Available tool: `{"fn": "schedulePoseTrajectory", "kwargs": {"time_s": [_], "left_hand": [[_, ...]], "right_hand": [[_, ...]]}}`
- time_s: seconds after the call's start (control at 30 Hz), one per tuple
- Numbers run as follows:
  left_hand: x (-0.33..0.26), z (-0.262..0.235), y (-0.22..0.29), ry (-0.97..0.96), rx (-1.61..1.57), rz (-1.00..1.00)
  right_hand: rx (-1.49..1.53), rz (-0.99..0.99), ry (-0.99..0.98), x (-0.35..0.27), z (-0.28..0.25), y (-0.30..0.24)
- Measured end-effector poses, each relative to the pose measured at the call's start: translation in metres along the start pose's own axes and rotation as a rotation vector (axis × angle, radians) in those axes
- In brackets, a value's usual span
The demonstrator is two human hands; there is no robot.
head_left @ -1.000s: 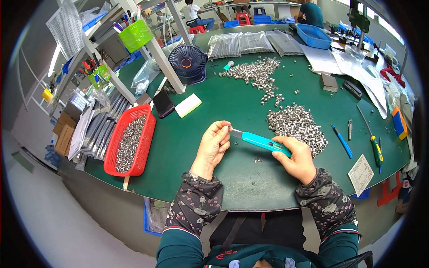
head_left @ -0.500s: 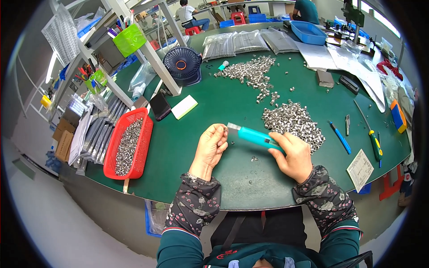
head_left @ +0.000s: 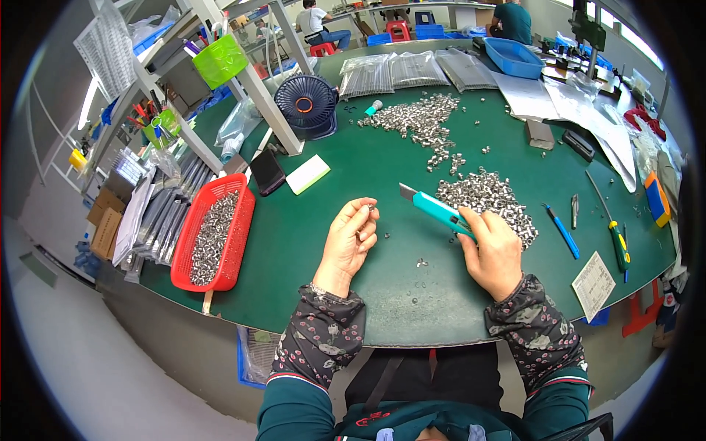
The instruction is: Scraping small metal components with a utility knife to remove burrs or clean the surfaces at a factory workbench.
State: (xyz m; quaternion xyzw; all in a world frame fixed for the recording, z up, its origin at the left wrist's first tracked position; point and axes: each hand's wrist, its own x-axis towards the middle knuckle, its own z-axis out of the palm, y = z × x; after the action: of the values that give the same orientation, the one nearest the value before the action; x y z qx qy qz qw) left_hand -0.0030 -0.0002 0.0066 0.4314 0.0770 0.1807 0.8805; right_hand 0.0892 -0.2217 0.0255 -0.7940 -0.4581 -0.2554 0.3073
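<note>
Gripping a teal knife (head_left: 439, 211), right hand (head_left: 494, 255), left hand (head_left: 346, 244) pinching a metal piece (head_left: 373, 209).

Worktop (head_left: 346, 165) with a basket (head_left: 239, 246) at the left, a screwdriver (head_left: 618, 241) at the right and two heaps of metal rings between
More metal rings (head_left: 213, 237) fill the basket; a phone (head_left: 268, 173) lies right of its far end, with a desk fan (head_left: 304, 105) behind; the left hand (head_left: 348, 239) is right of the basket, the right hand (head_left: 491, 253), holding a utility knife (head_left: 440, 211), before the nearer heap (head_left: 500, 202); behind that spreads the farther heap (head_left: 423, 121), then plastic bags (head_left: 391, 72); a paper slip (head_left: 593, 285) lies before the screwdriver
</note>
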Motion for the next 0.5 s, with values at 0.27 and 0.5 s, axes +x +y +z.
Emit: {"fn": "schedulePoseTrajectory", "kwargs": {"time_s": [0.27, 0.5], "left_hand": [[-0.0004, 0.002, -0.0007, -0.023, 0.042, 0.015], [0.0008, 0.0014, -0.0026, 0.037, 0.047, 0.059]], "right_hand": [[0.254, 0.09, -0.03, -0.0042, 0.002, 0.0002], [0.408, 0.151, -0.067, -0.005, 0.0045, 0.0013]]}}
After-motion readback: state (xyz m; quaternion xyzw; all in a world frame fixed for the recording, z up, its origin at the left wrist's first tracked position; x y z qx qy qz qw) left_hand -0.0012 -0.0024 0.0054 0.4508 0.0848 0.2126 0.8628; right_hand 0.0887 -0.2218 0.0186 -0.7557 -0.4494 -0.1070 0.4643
